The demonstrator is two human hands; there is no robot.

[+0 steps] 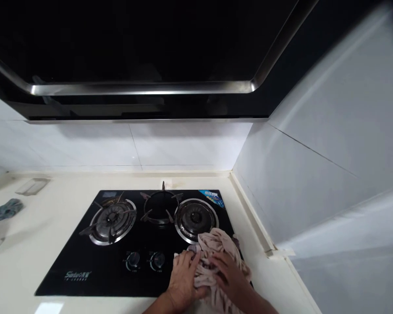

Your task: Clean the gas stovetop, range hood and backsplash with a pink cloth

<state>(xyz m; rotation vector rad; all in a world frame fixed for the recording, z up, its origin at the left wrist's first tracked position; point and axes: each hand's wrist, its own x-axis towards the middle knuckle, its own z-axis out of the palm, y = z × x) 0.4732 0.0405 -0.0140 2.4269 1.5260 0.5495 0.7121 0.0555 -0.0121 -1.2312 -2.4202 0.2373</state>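
Observation:
A crumpled pale pink, stained cloth (223,244) is bunched on the front right of the black glass gas hob (101,274). My left hand (183,275) grips the cloth's left edge, with the thumb pressed into its folds. From the right, my right hand (231,275) holds the bunched middle with bent fingers. Just behind the cloth is the right burner (196,218), which has no pan support over it. A loose black pan support (160,220) stands between the two burners. Two control knobs (157,260) lie left of my hands.
The left burner (113,221) carries its own pan support. A grey-green rag (7,210) and a clear rectangular dish (33,186) lie on the cream counter (68,196). Overhead hangs a black range hood (144,89). A tiled wall (314,183) closes off the right side.

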